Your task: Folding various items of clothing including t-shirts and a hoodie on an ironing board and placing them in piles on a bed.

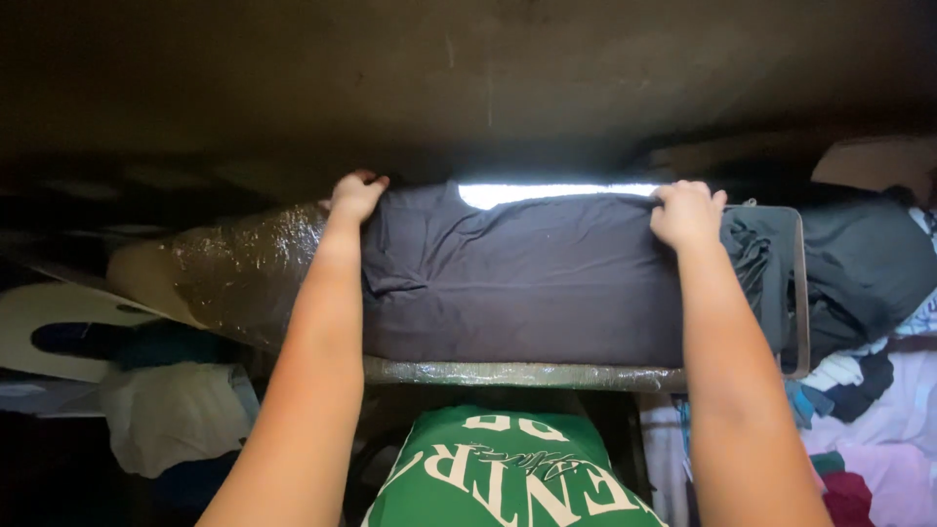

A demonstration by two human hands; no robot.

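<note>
Both hands pressing a dark garment flat on a padded board, seen from above.

Left hand [355, 195] grips the far left corner of the dark garment [517, 278], fingers curled over the edge; right hand [687, 214] grips the far right corner, knuckles up. Garment lies spread across the board [234, 263], which has a shiny silvery cover, bare at the left end and along the near edge. Bunched dark cloth [756, 263] hangs at the board's right end. Green shirt with white lettering [508, 478] below, worn by the person. Pile of mixed clothes [878, 390] at right; white cloth [171, 415] at lower left. Background dark, little detail.
</note>
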